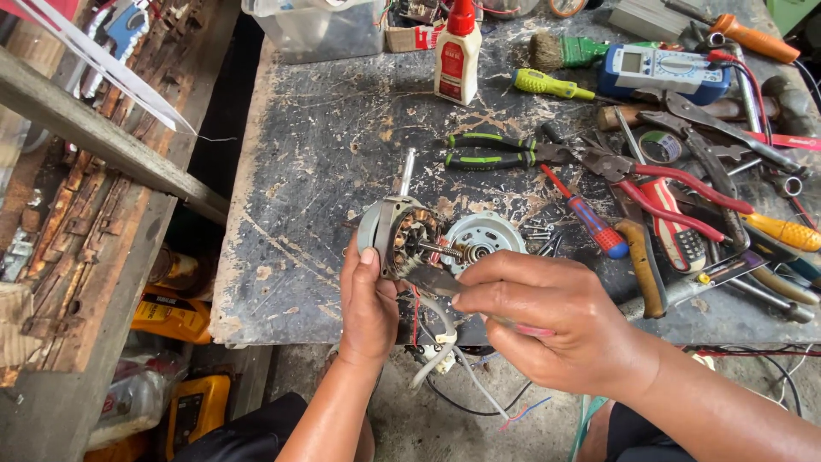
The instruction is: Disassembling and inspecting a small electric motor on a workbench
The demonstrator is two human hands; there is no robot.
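Left of frame: weathered wooden planks (pixel 81 222) with a pale beam crossing them, and yellow plastic containers (pixel 175 316) below the edge of the table.

The scratched, paint-flecked dark metal table (pixel 316 154) fills the centre and right.

Left hand (pixel 368 299): clenched around the round grey metal electric motor housing with exposed copper windings (pixel 402 235), thumb up against the housing's near side. The motor is held just above the near edge of the table, its steel shaft (pixel 405 171) pointing away from the person. White wires (pixel 440 342) hang from the motor below the table edge.

Just right of the motor lies a round silver motor end cover (pixel 486 239), flat on the table, touching or almost touching the housing; which, I cannot tell.

Right hand (pixel 547 312): grip closed on a slim flat grey metal blade tool (pixel 432 278), pinched between thumb and fingers. The blade tip rests against the open face of the motor beside the left thumb.

Far side of table, centre: white glue bottle with red cap (pixel 457 51), upright. Nearby lie green-handled black pliers (pixel 492 152) and a yellow-green screwdriver (pixel 547 84).

Right of table: a blue-and-white digital multimeter (pixel 663 70), a red-and-blue handled screwdriver (pixel 590 218), red-handled pliers (pixel 684 192), and a crowded pile of further hand tools, overlapping one another.
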